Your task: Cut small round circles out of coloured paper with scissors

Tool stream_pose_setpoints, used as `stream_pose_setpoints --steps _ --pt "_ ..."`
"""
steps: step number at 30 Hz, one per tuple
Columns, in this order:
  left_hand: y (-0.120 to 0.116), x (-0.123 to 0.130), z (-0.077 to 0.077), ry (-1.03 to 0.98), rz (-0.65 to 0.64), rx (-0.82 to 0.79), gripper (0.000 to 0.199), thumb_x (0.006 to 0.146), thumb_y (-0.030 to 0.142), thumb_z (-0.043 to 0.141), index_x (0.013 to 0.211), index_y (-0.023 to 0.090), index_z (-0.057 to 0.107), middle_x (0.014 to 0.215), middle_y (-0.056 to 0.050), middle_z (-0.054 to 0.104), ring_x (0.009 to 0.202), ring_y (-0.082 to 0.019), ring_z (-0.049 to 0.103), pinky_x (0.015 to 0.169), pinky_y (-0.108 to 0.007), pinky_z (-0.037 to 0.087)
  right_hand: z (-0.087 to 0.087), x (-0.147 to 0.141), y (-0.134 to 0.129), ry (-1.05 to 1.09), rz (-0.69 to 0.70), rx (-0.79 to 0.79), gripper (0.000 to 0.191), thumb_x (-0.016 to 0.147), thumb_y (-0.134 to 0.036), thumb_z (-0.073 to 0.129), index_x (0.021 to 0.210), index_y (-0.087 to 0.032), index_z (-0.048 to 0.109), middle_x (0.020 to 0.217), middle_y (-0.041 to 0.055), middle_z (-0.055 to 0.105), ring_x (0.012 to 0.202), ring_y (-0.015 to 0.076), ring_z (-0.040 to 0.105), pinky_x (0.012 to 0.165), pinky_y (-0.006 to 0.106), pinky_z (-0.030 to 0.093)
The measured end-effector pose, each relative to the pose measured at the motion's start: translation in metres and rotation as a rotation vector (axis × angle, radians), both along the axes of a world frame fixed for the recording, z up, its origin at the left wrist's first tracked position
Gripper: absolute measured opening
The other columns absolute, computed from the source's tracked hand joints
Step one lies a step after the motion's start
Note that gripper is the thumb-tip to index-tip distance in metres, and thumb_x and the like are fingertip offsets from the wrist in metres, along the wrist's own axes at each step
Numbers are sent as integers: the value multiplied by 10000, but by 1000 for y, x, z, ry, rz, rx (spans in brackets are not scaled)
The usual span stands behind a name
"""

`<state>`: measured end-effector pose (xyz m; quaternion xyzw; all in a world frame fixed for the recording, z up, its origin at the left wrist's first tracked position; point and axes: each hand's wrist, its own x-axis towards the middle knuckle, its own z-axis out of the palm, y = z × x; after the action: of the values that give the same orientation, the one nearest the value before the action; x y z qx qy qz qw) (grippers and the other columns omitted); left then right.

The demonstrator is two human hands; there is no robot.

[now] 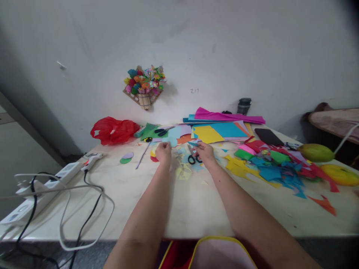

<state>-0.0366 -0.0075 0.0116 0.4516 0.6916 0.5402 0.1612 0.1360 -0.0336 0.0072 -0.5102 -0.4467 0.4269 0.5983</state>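
Note:
My left hand [163, 152] is closed over the table, its fingers pressed together; whatever they may hold is hidden. Beside it lie yellow and red paper circles [153, 158], partly covered by the hand. A light blue sheet of paper [173, 139] lies just beyond its fingertips. My right hand [204, 152] pinches a small blue piece of paper [193, 143]. Black-handled scissors [191, 160] are directly under and beside the right hand, apparently resting on the table. Pale yellow paper scraps [183, 172] lie between my forearms.
Coloured scraps [269, 168], a phone [268, 137] and two yellow-green fruits [316, 152] are on the right. Stacked sheets [207, 133] lie at the back. Leftward are a red plastic bag [114, 130], purple and green circles [126, 158], and a power strip [47, 190] with loose cables.

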Motion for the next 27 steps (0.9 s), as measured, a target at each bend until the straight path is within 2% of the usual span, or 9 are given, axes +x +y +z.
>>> stream_pose_setpoints --steps 2,4,8,11,16,18,21,24,27 --pt "-3 -7 5 71 130 -116 191 892 339 627 895 220 776 968 -120 779 1025 -307 718 890 -402 527 1 0 -1 3 -2 0 54 711 -181 679 760 -183 655 758 21 746 431 102 583 334 181 317" --pt "-6 -12 7 81 194 -179 238 906 359 610 989 228 792 1108 -145 761 1102 -325 688 927 -425 516 1 0 -2 -7 -1 -3 60 705 -191 676 762 -184 662 794 28 759 459 115 609 340 184 329" --pt "-6 -20 5 117 220 -132 249 911 300 575 986 230 803 1188 -138 742 1321 -333 537 1010 -429 483 0 1 -2 -30 -6 -10 147 703 -158 625 831 -187 692 783 18 749 549 148 671 357 183 363" --pt "-3 -28 0 163 207 -88 246 900 291 568 914 226 805 1182 -128 752 1294 -354 521 1056 -467 439 0 1 -3 -18 10 -16 261 692 -112 575 906 -189 702 840 21 756 610 156 704 360 177 379" --pt "0 -36 -4 68 273 -91 191 850 267 598 866 268 788 1142 -105 761 1272 -385 508 1055 -548 397 4 2 -6 27 40 -34 375 656 -71 531 968 -181 709 1023 53 762 629 136 717 355 169 386" --pt "-1 -36 -4 47 280 -109 203 843 257 603 927 259 788 1209 -115 740 1297 -398 492 1066 -568 379 7 4 -7 60 38 -25 378 666 -87 532 987 -170 713 1071 71 753 618 131 714 355 172 385" --pt "-4 -32 -2 107 302 -107 306 862 269 598 1119 252 763 1393 -139 646 1354 -411 454 1091 -580 356 8 8 -5 107 26 3 339 723 -144 533 1008 -157 717 1148 93 735 619 129 717 374 181 402" --pt "-5 -22 -1 201 225 -72 355 874 263 600 1201 241 735 1383 -163 642 1347 -391 483 1087 -534 379 3 11 1 88 -25 -9 346 760 -165 522 1052 -152 708 1141 93 735 652 134 725 423 187 434" --pt "-5 -7 -2 196 27 -137 255 899 300 602 1073 219 769 1182 -169 726 1212 -351 605 1026 -460 436 -6 15 9 -66 -75 -24 430 761 -148 536 1163 -168 689 1047 69 757 814 182 754 555 219 523"
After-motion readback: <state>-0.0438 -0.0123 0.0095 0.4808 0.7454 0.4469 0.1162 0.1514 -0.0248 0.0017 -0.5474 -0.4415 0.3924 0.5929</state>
